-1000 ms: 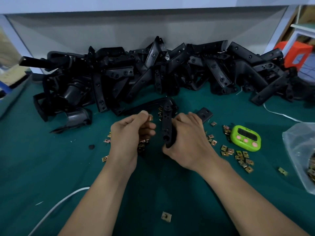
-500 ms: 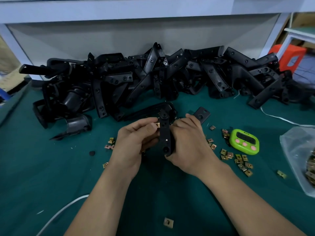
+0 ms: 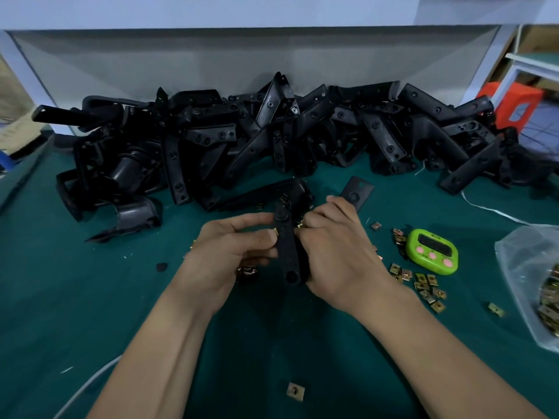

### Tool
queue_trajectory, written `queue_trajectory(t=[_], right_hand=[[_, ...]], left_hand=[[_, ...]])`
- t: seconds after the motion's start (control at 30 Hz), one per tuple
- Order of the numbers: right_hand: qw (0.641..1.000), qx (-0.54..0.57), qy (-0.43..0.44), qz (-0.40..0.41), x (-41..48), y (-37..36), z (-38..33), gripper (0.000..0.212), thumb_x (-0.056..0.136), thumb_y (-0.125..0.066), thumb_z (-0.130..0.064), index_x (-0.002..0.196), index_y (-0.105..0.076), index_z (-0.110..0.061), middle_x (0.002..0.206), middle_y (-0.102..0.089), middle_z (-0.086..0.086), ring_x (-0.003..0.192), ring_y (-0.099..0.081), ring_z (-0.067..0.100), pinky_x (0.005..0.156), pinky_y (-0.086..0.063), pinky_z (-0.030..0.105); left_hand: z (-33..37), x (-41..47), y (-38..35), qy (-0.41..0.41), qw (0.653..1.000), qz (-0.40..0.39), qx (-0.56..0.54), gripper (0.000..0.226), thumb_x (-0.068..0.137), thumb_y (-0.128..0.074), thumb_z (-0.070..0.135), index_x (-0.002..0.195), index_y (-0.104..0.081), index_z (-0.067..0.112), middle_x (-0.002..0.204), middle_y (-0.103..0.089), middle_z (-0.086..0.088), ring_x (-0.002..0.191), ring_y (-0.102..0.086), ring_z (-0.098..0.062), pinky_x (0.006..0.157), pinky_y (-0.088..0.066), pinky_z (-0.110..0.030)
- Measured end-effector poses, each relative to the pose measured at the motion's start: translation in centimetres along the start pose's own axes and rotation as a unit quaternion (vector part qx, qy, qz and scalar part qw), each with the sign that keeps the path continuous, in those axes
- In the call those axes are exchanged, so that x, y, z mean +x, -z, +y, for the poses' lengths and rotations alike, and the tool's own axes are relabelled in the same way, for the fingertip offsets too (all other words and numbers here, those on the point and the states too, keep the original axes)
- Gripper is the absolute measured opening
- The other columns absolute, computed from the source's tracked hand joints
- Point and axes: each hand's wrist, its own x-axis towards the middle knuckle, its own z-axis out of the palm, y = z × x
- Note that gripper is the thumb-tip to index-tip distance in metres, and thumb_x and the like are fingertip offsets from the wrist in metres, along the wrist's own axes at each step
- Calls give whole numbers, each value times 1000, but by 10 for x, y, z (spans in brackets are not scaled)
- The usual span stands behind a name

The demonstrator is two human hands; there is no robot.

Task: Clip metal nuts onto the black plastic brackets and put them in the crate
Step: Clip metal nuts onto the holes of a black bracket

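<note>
Clipping is, I judge, the step in hand. The long black plastic bracket stands nearly upright over the middle of the green table. The right hand, at its 3 o'clock side, has the fingers curled round it. The left hand, at 9 o'clock, pinches thumb and forefinger on the bracket's left edge; whether a nut sits between them I cannot tell. To do it well, hold the bracket steady and push the nut on straight until both holes meet. Spare square brass clip nuts lie at 4 o'clock of the right hand.
</note>
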Motion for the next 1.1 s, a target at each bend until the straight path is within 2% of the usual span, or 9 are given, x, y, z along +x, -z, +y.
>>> queue_trajectory(t=[0.1, 0.2, 0.47, 0.67, 0.73, 0.83, 0.93, 1.03, 1.1], right_hand=[[999, -29, 14, -17, 0, -1, -3, 19, 59, -75, -25, 75, -66, -26, 77, -51, -10, 96, -51, 22, 116, -17, 37], [998, -35, 32, -28, 0, -2, -6, 16, 62, -74, -25, 75, -66, -28, 79, -50, -11, 99, -51, 22, 119, -17, 37], [996, -38, 72, -26, 1, -2, -13, 15, 61, -72, -19, 70, -64, -27, 77, -50, -9, 97, -53, 22, 119, -14, 36], [995, -26, 96, -18, -2, -5, -18, 16, 64, -69, -12, 67, -60, -25, 74, -48, -7, 94, -53, 23, 118, -16, 36], [995, -33, 87, -20, -2, -6, -18, 14, 66, -69, -14, 69, -62, -26, 75, -49, -8, 95, -53, 23, 117, -16, 35], [994, -56, 85, -43, 1, -6, -20, 9, 69, -71, -20, 73, -67, -27, 79, -52, -9, 98, -53, 22, 116, -14, 34], [995, -54, 83, -35, 0, -10, -18, 16, 65, -71, -20, 80, -72, -25, 83, -58, -8, 100, -54, 22, 115, -14, 34], [999, 14, 28, 6, -2, -13, -11, 18, 60, -69, -13, 73, -62, -23, 77, -57, -7, 90, -56, 23, 107, -25, 34], [998, 41, -23, 31, -2, -14, -5, 34, 55, -68, -4, 65, -43, -25, 69, -44, -9, 77, -53, 23, 101, -31, 34]], left_hand=[[5, 1, 9, 25, 998, -21, 47, 35, 62, -82, 9, 91, -83, 29, 73, -74, -11, 58, -68, -16, 55, -54, -21], [8, -1, 15, 47, 996, -40, 71, 29, 62, -79, 11, 91, -82, 15, 75, -75, -16, 57, -69, -19, 53, -54, -22], [9, -1, 25, 68, 991, -72, 95, 61, 60, -76, 5, 120, -65, 4, 70, -72, -16, 61, -65, -23, 57, -54, -25], [10, -4, 24, 62, 985, -116, 109, 36, 62, -78, 0, 89, -84, 23, 72, -70, -15, 64, -61, -24, 64, -48, -31], [8, -5, 21, 46, 989, -103, 99, 32, 71, -80, -6, 90, -83, 19, 73, -69, -13, 62, -61, -22, 65, -48, -32], [4, -5, 15, 17, 992, -79, 100, 37, 81, -75, -7, 108, -77, 19, 72, -71, -9, 62, -66, -20, 60, -53, -26], [0, -5, 1, -1, 998, -40, 55, 35, 82, -80, 1, 112, -76, 19, 92, -79, -10, 83, -75, -16, 68, -56, -17], [-8, -1, -18, -40, 995, 56, 67, 10, 87, -78, 30, 94, -81, 22, 87, -80, 0, 86, -75, -15, 70, -58, -24], [-12, 4, -18, -77, 979, 151, 116, 27, 86, -68, 54, 85, -81, 30, 82, -79, 7, 85, -74, -13, 77, -58, -31]])
